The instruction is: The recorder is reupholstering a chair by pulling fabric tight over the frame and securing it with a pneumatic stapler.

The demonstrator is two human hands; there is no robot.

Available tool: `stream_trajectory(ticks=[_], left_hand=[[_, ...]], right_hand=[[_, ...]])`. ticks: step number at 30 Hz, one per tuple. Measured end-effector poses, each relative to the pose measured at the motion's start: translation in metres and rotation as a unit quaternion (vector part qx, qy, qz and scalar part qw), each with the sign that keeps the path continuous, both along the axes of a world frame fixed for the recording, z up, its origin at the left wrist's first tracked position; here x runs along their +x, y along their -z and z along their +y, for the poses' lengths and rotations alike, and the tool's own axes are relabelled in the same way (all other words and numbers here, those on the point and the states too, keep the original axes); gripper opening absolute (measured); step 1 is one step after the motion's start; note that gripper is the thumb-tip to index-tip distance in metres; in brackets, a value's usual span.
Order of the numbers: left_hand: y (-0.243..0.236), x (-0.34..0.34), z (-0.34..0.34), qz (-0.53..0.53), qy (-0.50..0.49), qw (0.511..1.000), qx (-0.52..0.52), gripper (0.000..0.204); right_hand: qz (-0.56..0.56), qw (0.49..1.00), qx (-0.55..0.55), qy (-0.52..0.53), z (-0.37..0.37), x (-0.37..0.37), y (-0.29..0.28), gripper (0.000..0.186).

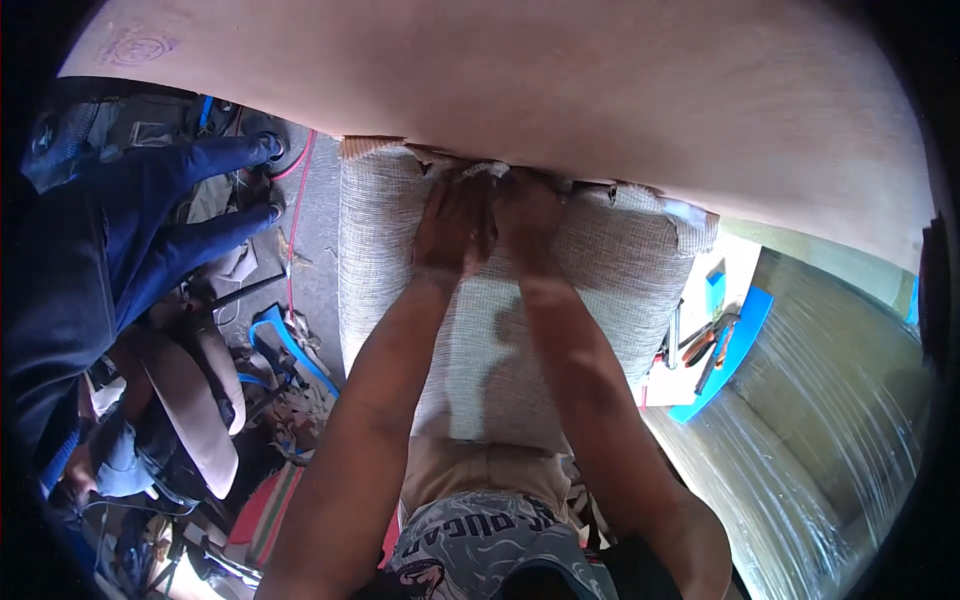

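Observation:
A block-shaped upholstered piece in grey woven fabric (pixel 385 240) stands in front of me, its far end meeting a large plywood board (pixel 560 90). Along that end the fabric edge is ragged and folded, and a pale bunched strip (pixel 486 170) shows by my fingers. My left hand (pixel 452 228) lies on the upholstery with its fingers bent over the far edge. Close beside it, my right hand (pixel 527 208) is curled at the same edge. Both seem closed on the fabric edge; shadow under the board partly hides the fingertips.
On the right, a pale surface holds hand tools with orange-and-black handles (pixel 700 347) and a blue strip (pixel 745 345). Beyond lies a plastic-wrapped upholstered piece (pixel 830 390). At left stands a person in dark blue trousers (pixel 150 230); a red hose (pixel 293 215) and scraps (pixel 300 420) lie on the floor.

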State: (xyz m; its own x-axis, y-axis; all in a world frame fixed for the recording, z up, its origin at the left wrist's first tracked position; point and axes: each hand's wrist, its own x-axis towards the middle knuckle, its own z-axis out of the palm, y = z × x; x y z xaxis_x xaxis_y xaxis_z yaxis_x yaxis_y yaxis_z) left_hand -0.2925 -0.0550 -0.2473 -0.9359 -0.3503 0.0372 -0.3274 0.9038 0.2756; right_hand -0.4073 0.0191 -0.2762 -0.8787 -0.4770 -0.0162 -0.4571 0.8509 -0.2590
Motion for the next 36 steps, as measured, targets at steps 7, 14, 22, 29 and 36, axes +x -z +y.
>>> stream_trajectory(ticks=[7,14,22,29,36], left_hand=[[-0.005,0.000,-0.005,-0.010,0.068,0.997,-0.042,0.045],[-0.006,-0.008,-0.002,-0.002,0.048,0.998,0.032,0.030],[0.010,-0.008,0.002,-0.022,0.021,0.999,-0.020,0.055],[0.022,0.000,0.012,-0.111,-0.006,0.990,-0.082,0.063],[0.021,0.000,0.012,-0.110,-0.007,0.990,-0.085,0.054]], right_hand=[[-0.031,0.999,-0.028,-0.014,-0.001,-0.005,0.004,0.022],[-0.049,0.999,0.002,-0.006,-0.002,-0.004,0.001,0.021],[-0.152,0.983,-0.087,-0.049,0.005,-0.010,-0.034,0.035],[-0.006,0.953,-0.300,-0.031,0.285,0.020,-0.121,0.035],[-0.147,0.985,0.085,0.025,0.454,0.034,-0.046,0.068]])
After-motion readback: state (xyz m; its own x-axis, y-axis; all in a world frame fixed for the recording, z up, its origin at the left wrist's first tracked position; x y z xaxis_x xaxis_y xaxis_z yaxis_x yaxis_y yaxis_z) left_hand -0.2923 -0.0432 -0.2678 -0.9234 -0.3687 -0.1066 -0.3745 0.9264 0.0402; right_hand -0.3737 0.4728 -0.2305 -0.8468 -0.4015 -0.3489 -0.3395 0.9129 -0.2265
